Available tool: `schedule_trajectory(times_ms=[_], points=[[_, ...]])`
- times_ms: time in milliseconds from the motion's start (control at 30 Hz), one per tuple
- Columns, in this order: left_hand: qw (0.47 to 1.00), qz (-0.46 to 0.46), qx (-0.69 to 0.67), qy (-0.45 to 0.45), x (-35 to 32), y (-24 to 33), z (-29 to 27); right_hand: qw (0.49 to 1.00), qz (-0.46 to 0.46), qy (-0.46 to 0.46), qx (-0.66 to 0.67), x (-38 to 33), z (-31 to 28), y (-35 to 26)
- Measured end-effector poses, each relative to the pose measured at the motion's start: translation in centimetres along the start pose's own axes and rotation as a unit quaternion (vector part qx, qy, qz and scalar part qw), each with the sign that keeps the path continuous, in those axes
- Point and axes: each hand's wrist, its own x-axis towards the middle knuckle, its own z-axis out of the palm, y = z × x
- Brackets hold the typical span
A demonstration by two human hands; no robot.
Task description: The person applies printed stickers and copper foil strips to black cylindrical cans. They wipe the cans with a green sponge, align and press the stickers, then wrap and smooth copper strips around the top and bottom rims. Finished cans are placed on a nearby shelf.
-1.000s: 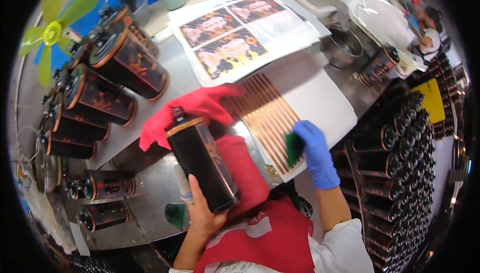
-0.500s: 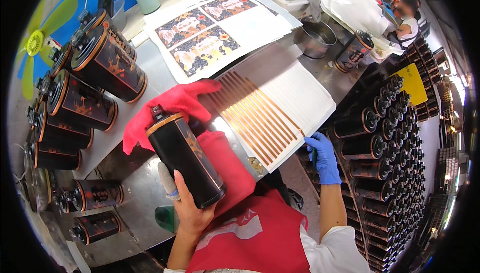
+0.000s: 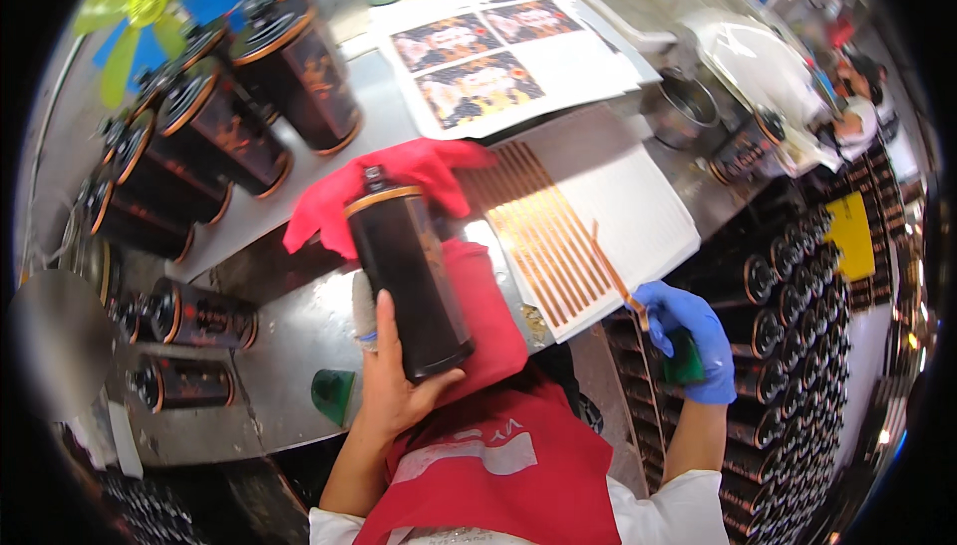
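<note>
My left hand point(image 3: 399, 385) is wrapped round the lower part of a black bottle point(image 3: 404, 286), tilted over the table, with a gold band near its neck. One finger wears a grey cover. Under and behind the bottle lies a red cloth point(image 3: 488, 306). My right hand point(image 3: 698, 336), in a blue glove, pinches the end of a gold strip point(image 3: 615, 281); the strip's other end reaches back over the white backing sheet point(image 3: 638, 206), where several more gold strips point(image 3: 543, 236) lie in parallel. A green scraper point(image 3: 684, 360) sits in that same hand, against the palm.
Several dark bottles point(image 3: 224, 131) stand at the left, with two more lying point(image 3: 204, 314) nearer. Printed label sheets point(image 3: 469, 56) lie at the back, beside a metal pot point(image 3: 683, 111). A second green scraper point(image 3: 332, 393) rests near the front edge. Racked bottles point(image 3: 768, 385) fill the right.
My right hand has drawn back toward me and right, lifting the gold strip's end away from the sheet. The left hand still holds the bottle, now more upright. The whole view has shifted.
</note>
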Motion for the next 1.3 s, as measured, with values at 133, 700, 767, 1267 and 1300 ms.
schedule_trajectory(times_ms=[133, 700, 767, 1267, 1300], points=[[0.99, 0.12, 0.022, 0.068, 0.9, 3.1, -1.2, 0.987, 0.107, -0.121, -0.008, 1.3, 2.5, -2.4], [0.955, -0.198, -0.219, -0.034, -3.8, 5.2, -4.3, 0.968, 0.021, -0.221, -0.116, 3.8, 2.2, -0.1], [0.968, -0.186, -0.159, 0.056, -3.7, 5.3, -3.7, 0.97, 0.044, -0.213, -0.104, 4.7, 1.5, 1.0], [0.967, -0.148, 0.002, 0.208, -1.8, 5.0, 0.8, 0.973, 0.071, -0.123, -0.181, 8.9, -0.1, 4.7], [0.965, -0.153, -0.003, 0.213, -1.8, 5.0, 0.9, 0.973, 0.07, -0.121, -0.182, 9.0, -0.1, 4.7]])
